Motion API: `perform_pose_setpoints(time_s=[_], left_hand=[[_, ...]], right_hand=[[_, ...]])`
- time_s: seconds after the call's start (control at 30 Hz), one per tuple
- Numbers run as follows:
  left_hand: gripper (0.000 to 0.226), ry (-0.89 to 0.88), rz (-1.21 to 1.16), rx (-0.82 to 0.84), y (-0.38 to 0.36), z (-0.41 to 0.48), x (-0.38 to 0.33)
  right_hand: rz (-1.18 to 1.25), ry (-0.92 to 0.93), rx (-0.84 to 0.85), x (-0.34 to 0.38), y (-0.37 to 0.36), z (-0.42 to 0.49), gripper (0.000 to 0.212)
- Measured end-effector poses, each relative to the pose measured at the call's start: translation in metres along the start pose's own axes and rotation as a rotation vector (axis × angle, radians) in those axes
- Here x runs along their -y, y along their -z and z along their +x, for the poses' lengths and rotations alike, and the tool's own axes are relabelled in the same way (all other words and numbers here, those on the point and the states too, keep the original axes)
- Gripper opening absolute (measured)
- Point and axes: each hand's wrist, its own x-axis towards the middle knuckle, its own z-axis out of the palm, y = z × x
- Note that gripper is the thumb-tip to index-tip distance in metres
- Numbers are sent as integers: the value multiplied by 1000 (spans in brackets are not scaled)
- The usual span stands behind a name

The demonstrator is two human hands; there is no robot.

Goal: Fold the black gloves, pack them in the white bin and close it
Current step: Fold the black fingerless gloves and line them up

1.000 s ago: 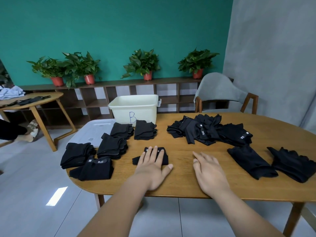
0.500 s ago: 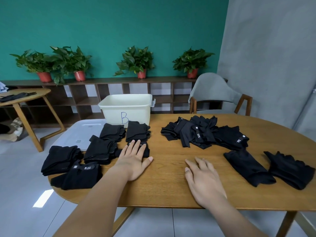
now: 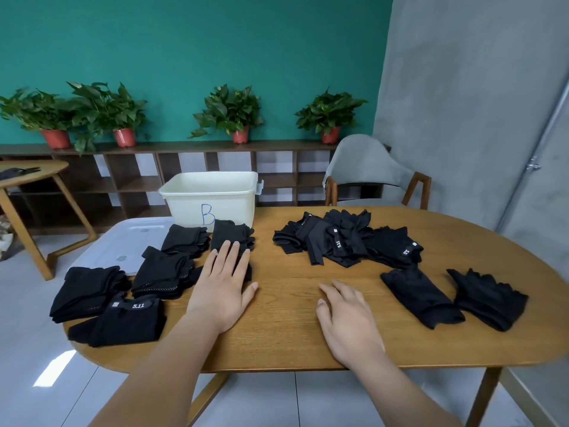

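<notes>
Several folded black gloves lie on the left of the wooden table [image 3: 292,346], among them a stack [image 3: 163,274] and one showing a "5.11" label [image 3: 123,323]. My left hand [image 3: 223,282] lies flat with straight fingers on a folded glove [image 3: 248,271], which sits against another folded glove [image 3: 231,237] in front of the white bin [image 3: 212,195]. The bin is marked "B" and stands without its lid. My right hand [image 3: 346,315] rests flat on bare wood. A heap of unfolded gloves [image 3: 345,241] lies at the centre right.
The bin's white lid [image 3: 123,241] lies flat at the table's left edge, partly under folded gloves. Two more gloves [image 3: 420,297] [image 3: 488,298] lie at the right. A grey chair [image 3: 369,171] stands behind the table. A second wooden table [image 3: 27,180] is at far left.
My left hand has slid the folded glove away from me, up to the folded gloves near the bin. My right hand has stayed flat on the table.
</notes>
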Motion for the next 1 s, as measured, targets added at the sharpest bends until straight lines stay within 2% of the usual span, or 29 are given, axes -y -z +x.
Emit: perform_pose_setpoints(time_s=[0.13, 0.4, 0.63, 0.77, 0.9, 1.0], left_hand=[[74, -79, -47, -20, 12, -12, -25], [70, -114, -429, 150, 33, -35, -111], [72, -60, -416, 151, 27, -39, -122], [69, -78, -416, 112, 28, -40, -121], [65, -93, -424, 78, 29, -42, -122], [63, -97, -430, 66, 31, -43, -122]], right_hand=[[79, -30, -88, -1, 3, -3, 50], [156, -86, -168, -3, 6, -3, 44], [158, -90, -192, -6, 5, -1, 43], [186, -107, -280, -6, 4, -1, 44], [-52, -173, -508, -15, 13, 1, 54], [-233, -341, -535, -42, 24, 4, 61]])
